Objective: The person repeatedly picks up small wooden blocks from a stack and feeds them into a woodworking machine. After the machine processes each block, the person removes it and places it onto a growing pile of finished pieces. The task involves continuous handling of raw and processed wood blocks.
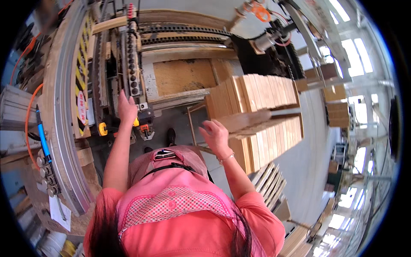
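Observation:
My left hand (127, 108) reaches forward over the near end of a machine's narrow rail (133, 68), which carries a row of dark round parts. Its fingers are stretched out, and nothing shows in them. Yellow knobs (102, 129) and an orange-and-black clamp-like part (146, 132) sit just below this hand. On the other side, my right hand (215, 136) hovers by the near left side of a large stack of light wooden boards (265, 92). Those fingers are loosely bent and apart, with no object visible in them; whether they touch the stack, I cannot tell.
A long metal-edged beam (64, 111) with a yellow-and-black striped strip (81, 73) runs along the left. Beyond my hands lies a wooden machine bed (184, 77) with black cable chains (184, 31). Slatted wood pieces (269, 184) lie below the board stack.

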Demonstrator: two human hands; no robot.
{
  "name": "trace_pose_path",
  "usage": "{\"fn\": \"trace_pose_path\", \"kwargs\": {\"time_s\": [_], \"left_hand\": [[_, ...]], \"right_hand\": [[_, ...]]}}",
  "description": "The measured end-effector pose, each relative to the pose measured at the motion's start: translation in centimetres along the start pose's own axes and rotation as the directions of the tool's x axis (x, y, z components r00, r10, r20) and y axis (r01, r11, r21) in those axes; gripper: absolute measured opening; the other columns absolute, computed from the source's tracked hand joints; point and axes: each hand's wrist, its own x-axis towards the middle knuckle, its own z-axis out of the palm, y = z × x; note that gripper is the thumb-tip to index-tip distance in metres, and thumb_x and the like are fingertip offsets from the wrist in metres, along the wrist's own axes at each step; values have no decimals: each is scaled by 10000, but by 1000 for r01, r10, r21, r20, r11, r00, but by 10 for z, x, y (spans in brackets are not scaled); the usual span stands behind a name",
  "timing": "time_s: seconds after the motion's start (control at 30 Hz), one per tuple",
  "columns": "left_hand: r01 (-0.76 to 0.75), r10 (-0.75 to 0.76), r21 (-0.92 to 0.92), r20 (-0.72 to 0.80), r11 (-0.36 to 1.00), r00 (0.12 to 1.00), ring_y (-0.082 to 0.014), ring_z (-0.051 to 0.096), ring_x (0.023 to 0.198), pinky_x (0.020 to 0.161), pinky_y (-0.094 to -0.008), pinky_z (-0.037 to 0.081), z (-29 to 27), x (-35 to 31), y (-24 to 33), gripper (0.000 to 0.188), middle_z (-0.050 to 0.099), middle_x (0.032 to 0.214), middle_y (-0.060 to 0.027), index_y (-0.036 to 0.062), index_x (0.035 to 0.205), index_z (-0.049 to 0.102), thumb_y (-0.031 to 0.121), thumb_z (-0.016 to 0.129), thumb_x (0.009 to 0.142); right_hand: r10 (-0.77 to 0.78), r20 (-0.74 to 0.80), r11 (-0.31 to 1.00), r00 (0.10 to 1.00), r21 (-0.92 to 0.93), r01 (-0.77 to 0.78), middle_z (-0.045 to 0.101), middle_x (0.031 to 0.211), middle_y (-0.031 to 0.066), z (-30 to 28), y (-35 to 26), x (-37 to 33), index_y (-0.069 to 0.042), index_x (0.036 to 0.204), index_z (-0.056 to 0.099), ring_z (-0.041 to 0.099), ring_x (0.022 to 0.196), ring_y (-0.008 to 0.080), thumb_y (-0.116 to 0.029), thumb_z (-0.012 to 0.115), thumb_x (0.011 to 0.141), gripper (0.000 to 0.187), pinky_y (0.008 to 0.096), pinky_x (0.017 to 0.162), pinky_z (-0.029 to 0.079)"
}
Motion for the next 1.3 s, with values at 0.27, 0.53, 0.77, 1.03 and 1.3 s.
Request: {"fn": "trace_pose_path", "kwargs": {"time_s": [0.27, 0.53, 0.77, 1.03, 1.3], "left_hand": [[-1, -1, 74, 25, 997, 1000, -351, 461, 1196, 996, -386, 366, -6, 5, -2, 496, 488, 1283, -220, -4, 1336, 369, 168, 514, 894], [15, -16, 33, 28, 999, 999, -351, 469, 1185, 986, -386, 372, -7, 4, 3, 470, 489, 1282, -213, -13, 1317, 392, 156, 512, 895], [3, -5, 72, 29, 997, 1000, -350, 450, 1205, 1002, -387, 357, -10, 3, 6, 480, 477, 1297, -214, -13, 1328, 380, 156, 508, 898], [40, -47, 100, 65, 994, 997, -341, 430, 1228, 1014, -388, 349, -12, 2, 8, 497, 448, 1331, -201, 1, 1350, 357, 170, 496, 904], [-19, 20, 38, -1, 999, 1000, -358, 433, 1224, 1008, -391, 351, 0, 6, -13, 516, 450, 1325, -220, -2, 1349, 352, 153, 519, 886]], "right_hand": [[510, -170, 691, 843, -503, -519, 559, 922, 95, -78, 63, -135, -88, 960, 593, 561, 905, 290, -243, 769, 671, 373, 396, 716, 489], [604, -262, 509, 752, -599, -618, 515, 960, 102, -70, 86, -169, -78, 1042, 528, 534, 948, 292, -236, 787, 639, 505, 408, 736, 494], [566, -305, 527, 766, -581, -621, 510, 948, 108, -62, 91, -169, -55, 1013, 513, 521, 933, 298, -198, 769, 641, 474, 397, 729, 496], [548, -365, 575, 753, -490, -656, 514, 942, 104, -77, 70, -156, -64, 922, 530, 522, 935, 298, -228, 815, 591, 466, 405, 748, 475], [256, -211, 848, 943, -419, -324, 543, 910, 99, -81, 37, -55, -63, 1010, 534, 532, 888, 306, -235, 812, 607, 520, 419, 709, 461]]}}
